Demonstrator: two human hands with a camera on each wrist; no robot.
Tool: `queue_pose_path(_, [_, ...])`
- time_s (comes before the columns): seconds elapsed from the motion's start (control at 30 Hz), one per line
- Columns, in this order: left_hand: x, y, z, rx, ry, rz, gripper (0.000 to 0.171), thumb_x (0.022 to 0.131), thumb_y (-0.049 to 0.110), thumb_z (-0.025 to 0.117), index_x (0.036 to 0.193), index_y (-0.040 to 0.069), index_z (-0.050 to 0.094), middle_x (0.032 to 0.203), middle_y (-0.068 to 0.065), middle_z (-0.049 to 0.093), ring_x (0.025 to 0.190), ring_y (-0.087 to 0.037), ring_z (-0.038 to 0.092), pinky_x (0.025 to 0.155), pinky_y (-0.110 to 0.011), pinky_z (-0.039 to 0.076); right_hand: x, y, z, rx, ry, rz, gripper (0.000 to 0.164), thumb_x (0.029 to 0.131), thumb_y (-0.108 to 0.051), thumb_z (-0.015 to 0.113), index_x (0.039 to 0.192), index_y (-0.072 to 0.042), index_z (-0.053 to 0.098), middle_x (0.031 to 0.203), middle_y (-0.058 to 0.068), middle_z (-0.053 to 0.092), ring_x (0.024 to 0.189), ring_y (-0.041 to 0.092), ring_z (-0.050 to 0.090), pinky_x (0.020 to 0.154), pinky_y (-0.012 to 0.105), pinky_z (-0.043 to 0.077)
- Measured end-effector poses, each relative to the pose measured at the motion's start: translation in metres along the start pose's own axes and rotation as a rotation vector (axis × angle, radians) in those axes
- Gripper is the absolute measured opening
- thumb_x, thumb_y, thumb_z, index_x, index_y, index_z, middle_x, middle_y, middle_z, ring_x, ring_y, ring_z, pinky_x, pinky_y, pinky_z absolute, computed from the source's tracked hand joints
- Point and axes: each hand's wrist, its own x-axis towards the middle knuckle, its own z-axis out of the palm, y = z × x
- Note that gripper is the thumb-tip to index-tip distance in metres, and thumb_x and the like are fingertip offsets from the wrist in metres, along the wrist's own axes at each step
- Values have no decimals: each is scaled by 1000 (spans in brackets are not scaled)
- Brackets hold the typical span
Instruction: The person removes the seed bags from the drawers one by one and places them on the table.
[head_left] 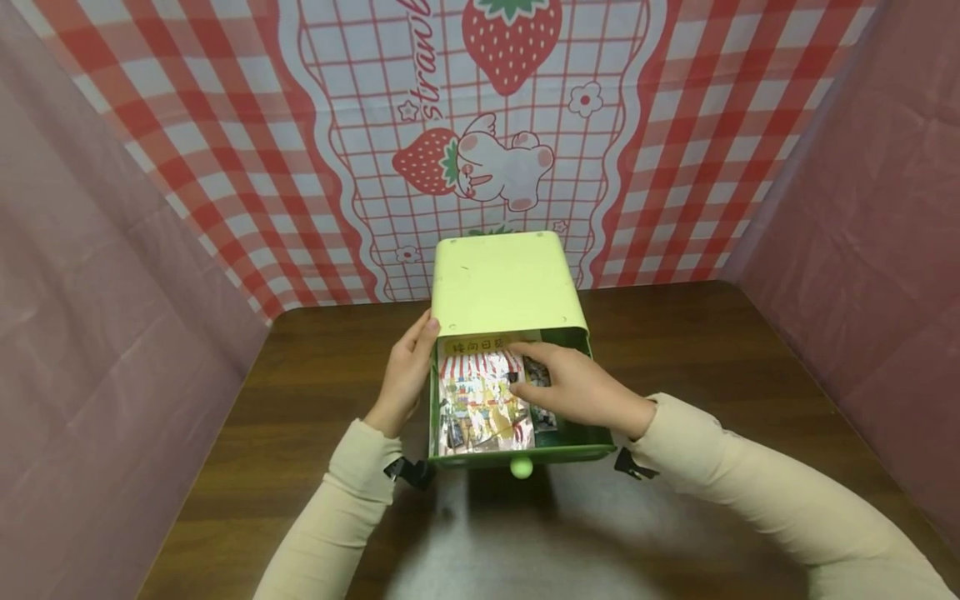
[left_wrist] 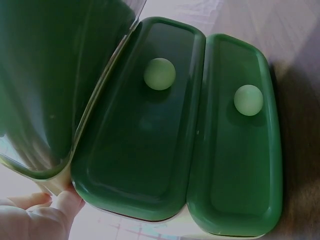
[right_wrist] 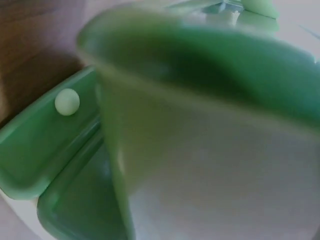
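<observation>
A pale green drawer cabinet (head_left: 506, 283) stands on the table, its green top drawer (head_left: 573, 455) pulled out toward me. Inside the drawer lies a shiny packet with red and white stripes (head_left: 480, 392), a yellow label with characters at its far end. A darker patterned packet (head_left: 543, 400) is beside it, partly under my right hand. My right hand (head_left: 573, 383) reaches over the drawer, thumb and fingers spread apart at the striped packet's right edge. Against the cabinet's left side rests my left hand (head_left: 405, 367), its fingertips (left_wrist: 67, 202) showing low in the left wrist view.
Two closed green drawers (left_wrist: 137, 140) with round pale knobs (left_wrist: 248, 100) sit below the open one. The brown wooden table (head_left: 300, 433) extends to both sides. A strawberry-print checked cloth (head_left: 360, 167) hangs behind, with pink curtains (head_left: 862, 208) at the sides.
</observation>
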Motion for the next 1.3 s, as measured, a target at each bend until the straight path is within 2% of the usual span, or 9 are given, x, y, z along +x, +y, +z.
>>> queue_pose_path(0.07, [0, 0, 0, 1, -1, 3, 61, 101, 47, 47, 151, 14, 38, 158, -4, 35, 149, -23, 27, 125, -42, 23, 0, -1, -1, 59, -4, 21, 61, 95, -33, 63, 147, -8, 43, 147, 11, 51, 53, 10, 44, 69, 35, 48])
queue_pose_path(0.17, [0, 0, 0, 4, -1, -4, 60, 101, 48, 47, 151, 15, 38, 158, -3, 36, 149, -22, 28, 125, -41, 23, -1, -1, -1, 144, -2, 49, 59, 96, -29, 62, 147, -8, 43, 147, 12, 50, 43, 11, 26, 58, 32, 43])
queue_pose_path(0.23, [0, 0, 0, 4, -3, -4, 61, 101, 48, 47, 151, 15, 38, 158, -3, 35, 149, -22, 28, 125, -41, 23, -1, 0, -1, 188, 6, 53, 58, 96, -27, 62, 147, -6, 43, 147, 14, 50, 49, 13, 44, 58, 31, 45])
queue_pose_path(0.3, [0, 0, -1, 5, -3, -8, 61, 101, 48, 47, 151, 16, 38, 158, -2, 36, 148, -20, 28, 125, -40, 23, -1, 1, -1, 227, 13, 57, 57, 97, -26, 61, 147, -6, 43, 147, 14, 50, 73, 18, 63, 66, 31, 51])
queue_pose_path(0.4, [0, 0, -1, 5, -6, -4, 61, 101, 49, 47, 151, 15, 38, 158, -2, 36, 148, -20, 28, 125, -40, 22, 0, 2, -1, 293, 12, 61, 56, 97, -22, 59, 147, -4, 42, 148, 16, 48, 118, 28, 62, 71, 32, 51])
queue_pose_path(0.7, [0, 0, -1, -1, -10, 5, 60, 102, 47, 46, 151, 14, 37, 158, -2, 35, 149, -21, 27, 125, -40, 22, 3, 5, -2, 361, 0, 156, 58, 96, -20, 60, 147, 0, 40, 135, 22, 58, 98, 23, 68, 59, 29, 45])
queue_pose_path(0.87, [0, 0, 0, 5, -8, 4, 61, 101, 47, 46, 151, 14, 37, 158, -3, 35, 149, -22, 27, 125, -41, 22, 7, 7, -3, 448, 7, 167, 59, 96, -15, 59, 149, 0, 36, 138, 25, 53, 96, 23, 69, 73, 34, 59])
queue_pose_path(1.03, [0, -1, 0, 10, 1, -6, 60, 101, 47, 47, 151, 14, 38, 158, -2, 36, 148, -21, 28, 125, -39, 23, 8, 6, -5, 485, -24, 224, 65, 98, -17, 57, 151, 6, 27, 128, 25, 59, 95, 22, 69, 91, 41, 58])
queue_pose_path(1.3, [0, -2, -1, 13, -2, -4, 60, 101, 48, 47, 151, 16, 39, 157, -1, 37, 148, -20, 29, 125, -39, 23, 10, 6, -7, 569, -85, 281, 58, 98, -9, 53, 146, 13, 29, 112, 25, 67, 86, 17, 69, 85, 37, 61])
